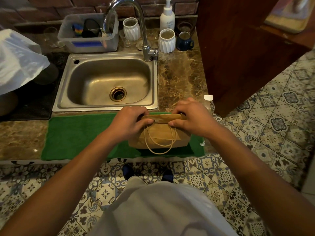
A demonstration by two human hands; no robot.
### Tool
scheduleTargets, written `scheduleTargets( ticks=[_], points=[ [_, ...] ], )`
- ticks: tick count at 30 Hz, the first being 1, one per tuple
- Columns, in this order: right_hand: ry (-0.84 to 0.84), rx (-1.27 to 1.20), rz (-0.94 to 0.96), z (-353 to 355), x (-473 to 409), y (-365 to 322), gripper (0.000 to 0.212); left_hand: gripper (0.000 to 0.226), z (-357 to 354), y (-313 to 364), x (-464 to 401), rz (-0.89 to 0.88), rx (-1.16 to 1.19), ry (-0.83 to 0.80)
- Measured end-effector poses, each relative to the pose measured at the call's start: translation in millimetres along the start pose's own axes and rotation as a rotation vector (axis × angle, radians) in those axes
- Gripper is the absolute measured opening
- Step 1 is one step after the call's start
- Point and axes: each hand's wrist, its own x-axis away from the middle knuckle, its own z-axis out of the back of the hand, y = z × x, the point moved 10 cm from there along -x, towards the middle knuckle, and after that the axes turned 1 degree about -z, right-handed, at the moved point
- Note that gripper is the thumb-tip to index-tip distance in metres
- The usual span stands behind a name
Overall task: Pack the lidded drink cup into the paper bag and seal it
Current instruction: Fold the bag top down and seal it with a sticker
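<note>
Now fingers (146, 121) around paper bag (160, 133) fold.

A person in a light shirt and dark shoes

Both arms are bare, with no sleeves showing. The left hand (130, 122) and right hand (190, 117) wear no rings or gloves. The shirt (162, 210) is loose and pale grey. Two dark blue shoes (127, 171) peek out below, with grey trousers (134, 180) above them.

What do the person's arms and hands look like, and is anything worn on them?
Both forearms are bare, with no sleeves visible. The left hand and right hand wear no gloves; no rings, watch or bracelets are visible. Fingernails are short.
</note>
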Motion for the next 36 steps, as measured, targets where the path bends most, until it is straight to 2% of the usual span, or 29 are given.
scheduleTargets(
  ticks=[3,9,15,19,23,26,29,33,36],
  points=[
    [0.032,-0.077,0.03,0,1,1,0.02,0.014,2,-3,2,0.013,0.052,0.003],
    [0.133,-0.257,0.005,3,-4,15,0.014,0.032,17,-26,8,0.049,0.124,0.003],
    [0.122,-0.456,-0.037,-1,-16,21,0.024,0.017,12,-46,8,-0.001,0.222,-0.038],
    [0.067,-0.506,-0.092,-6,-29,28,0.03,0.007,5,-57,5,-0.01,0.344,-0.17],
    [0.055,-0.504,-0.088,-9,-43,23,0.036,0.019,5,-53,-4,-0.095,0.251,-0.283],
    [0.033,-0.505,-0.077,-8,-51,22,0.031,0.032,8,-40,-11,-0.169,0.213,-0.228],
    [-0.002,-0.523,-0.073,-4,-58,25,0.026,0.031,11,-39,-13,-0.101,0.342,-0.175],
    [0.061,-0.614,-0.082,12,-71,43,0.025,0.04,9,-40,-13,-0.013,0.453,-0.133],
    [0.032,-0.63,-0.034,16,-77,54,0.018,0.04,4,-38,-15,0.075,0.518,-0.119]
  ],
)
